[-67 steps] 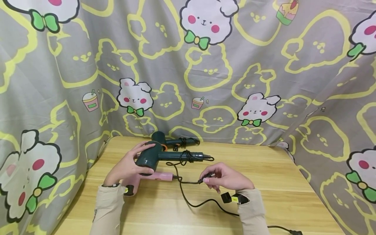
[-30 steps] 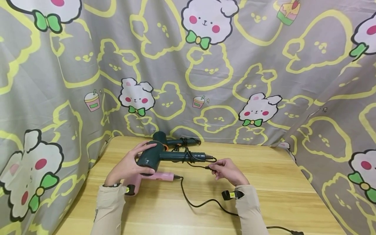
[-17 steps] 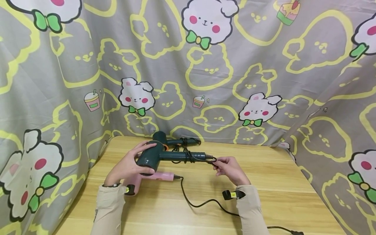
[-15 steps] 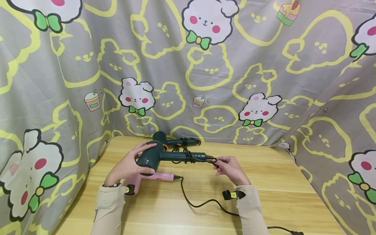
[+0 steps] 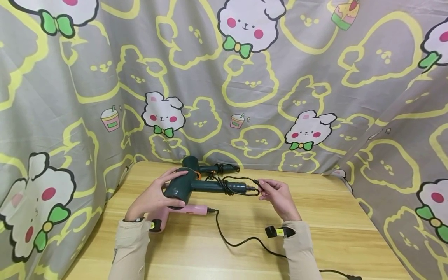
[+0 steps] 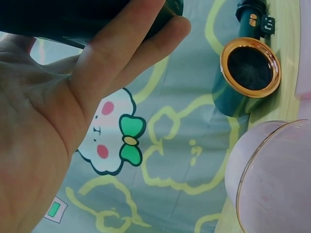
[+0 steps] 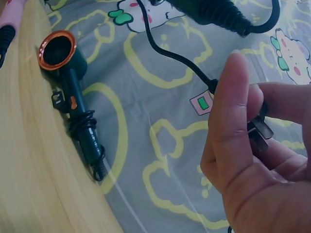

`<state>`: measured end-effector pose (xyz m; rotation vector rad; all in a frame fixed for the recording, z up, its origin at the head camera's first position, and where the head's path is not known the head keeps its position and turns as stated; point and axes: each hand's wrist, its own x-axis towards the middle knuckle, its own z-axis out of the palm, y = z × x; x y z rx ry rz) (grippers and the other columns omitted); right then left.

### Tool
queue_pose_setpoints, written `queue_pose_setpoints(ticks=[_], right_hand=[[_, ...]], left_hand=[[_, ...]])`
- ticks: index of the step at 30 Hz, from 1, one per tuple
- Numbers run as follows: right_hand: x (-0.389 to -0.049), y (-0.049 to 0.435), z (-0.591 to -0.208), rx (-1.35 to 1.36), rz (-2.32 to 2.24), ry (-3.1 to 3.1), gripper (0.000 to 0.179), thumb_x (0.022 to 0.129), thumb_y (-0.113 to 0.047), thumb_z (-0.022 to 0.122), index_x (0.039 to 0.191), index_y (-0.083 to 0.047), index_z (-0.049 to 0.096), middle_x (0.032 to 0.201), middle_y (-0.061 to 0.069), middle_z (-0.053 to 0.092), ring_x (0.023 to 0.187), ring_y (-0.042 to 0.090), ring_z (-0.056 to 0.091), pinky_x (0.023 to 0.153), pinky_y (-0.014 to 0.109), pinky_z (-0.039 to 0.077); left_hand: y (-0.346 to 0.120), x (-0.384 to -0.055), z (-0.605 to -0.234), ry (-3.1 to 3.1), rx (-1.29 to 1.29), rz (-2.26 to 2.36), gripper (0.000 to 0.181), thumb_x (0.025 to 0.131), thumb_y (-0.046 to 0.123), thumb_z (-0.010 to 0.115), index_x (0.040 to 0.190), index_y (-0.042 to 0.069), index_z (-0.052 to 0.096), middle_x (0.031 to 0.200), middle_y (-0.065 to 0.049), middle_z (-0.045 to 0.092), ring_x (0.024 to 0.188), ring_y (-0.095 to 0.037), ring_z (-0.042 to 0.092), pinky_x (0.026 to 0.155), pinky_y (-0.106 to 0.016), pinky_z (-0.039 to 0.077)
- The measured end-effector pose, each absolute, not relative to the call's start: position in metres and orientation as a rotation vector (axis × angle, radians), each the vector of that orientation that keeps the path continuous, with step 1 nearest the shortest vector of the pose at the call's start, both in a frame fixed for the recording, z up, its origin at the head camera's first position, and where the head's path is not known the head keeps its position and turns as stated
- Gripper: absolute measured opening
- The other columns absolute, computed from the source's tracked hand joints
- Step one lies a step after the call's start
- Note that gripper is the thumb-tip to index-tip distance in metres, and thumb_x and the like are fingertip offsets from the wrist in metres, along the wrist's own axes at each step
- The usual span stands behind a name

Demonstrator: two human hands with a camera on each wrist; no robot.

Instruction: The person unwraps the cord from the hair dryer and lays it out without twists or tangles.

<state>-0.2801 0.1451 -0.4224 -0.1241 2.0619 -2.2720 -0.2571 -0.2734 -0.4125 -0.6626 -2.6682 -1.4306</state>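
My left hand (image 5: 150, 198) grips the head of a dark green hair dryer (image 5: 178, 188), fingers over its top and thumb at its lower end. The dryer's handle points right, with several turns of black cord (image 5: 228, 186) wound round it. From these turns the cord's free end runs along the far side of the handle to my right hand (image 5: 280, 196). Thumb and fingers there pinch the plug (image 7: 262, 128), whose flat prongs show in the right wrist view. In the left wrist view, the held dryer (image 6: 63, 19) looks dark above the palm.
A pink hair dryer (image 5: 196, 210) lies below the held one, its black cord (image 5: 238, 245) trailing right under my forearm to a plug (image 5: 354, 277). Behind lies a second green dryer (image 7: 85, 138) with an orange-rimmed opening and wrapped cord. A patterned curtain (image 5: 252, 77) surrounds the wooden table (image 5: 336, 217).
My right hand has moved back and slightly right with the plug. The cord, earlier hanging in front of the handle, now passes along its far side. My left hand keeps its grip.
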Motion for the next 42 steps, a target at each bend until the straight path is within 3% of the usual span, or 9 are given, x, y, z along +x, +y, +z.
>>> queue_pose_setpoints(ticks=[13,22,42], right_hand=[[-0.270,0.145,-0.406,-0.210,-2.389,2.020,0.024,0.102,-0.018,0.067,0.116,0.001,0.072,0.081,-0.001,0.072,0.069,0.005,0.063,0.066,0.022,0.059],[-0.261,0.141,-0.394,-0.262,-2.504,1.955,0.011,0.102,-0.015,0.067,0.102,-0.014,0.077,0.080,-0.002,0.075,0.065,0.004,0.061,0.061,0.019,0.055],[-0.231,0.135,-0.363,-0.555,-2.620,1.837,0.020,0.105,-0.007,0.058,0.113,-0.009,0.076,0.084,-0.001,0.075,0.069,0.005,0.063,0.061,0.020,0.053]], left_hand=[[-0.269,-0.258,-0.413,-2.696,-0.662,-1.418,0.087,0.074,0.037,0.094,0.150,0.043,0.050,0.170,-0.011,0.027,0.128,-0.046,0.055,0.091,-0.046,0.054],[-0.267,-0.260,-0.414,-2.712,-0.656,-1.408,0.087,0.075,0.038,0.093,0.150,0.043,0.050,0.170,-0.011,0.027,0.129,-0.047,0.053,0.093,-0.051,0.055],[-0.265,-0.263,-0.419,-2.734,-0.624,-1.462,0.087,0.074,0.039,0.094,0.148,0.045,0.051,0.171,-0.013,0.022,0.130,-0.048,0.053,0.090,-0.043,0.055]])
